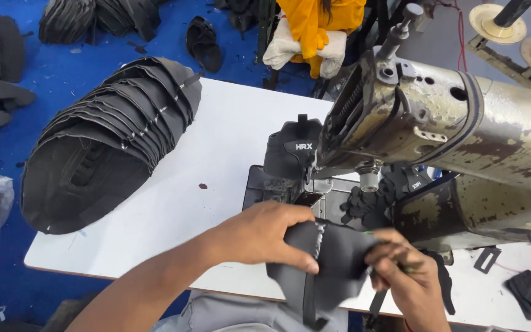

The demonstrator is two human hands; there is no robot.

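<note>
1. The left hand [265, 237] is pinching the dark shoe-upper piece [330, 264] along its stitched seam, thumb on top.
2. The right hand [404, 276] is gripping the piece's edge at 3 o'clock, fingers curled shut around it.
3. The piece is hanging between both hands, at 6 o'clock from the sewing machine [437, 123] head.
4. Its long axis is running from 12 to 6 o'clock, lower end pointing toward the person; the left hand is sitting nearer the seam.

Shoe upper [330, 264] in the lower middle looks like matt black fabric with a pale stitched seam. Sewing machine [462, 123], upper right, is worn, scuffed metal with a dull sheen. Table [216, 154] is smooth white laminate; the stack [106, 147] at left is matt black cloth.
</note>
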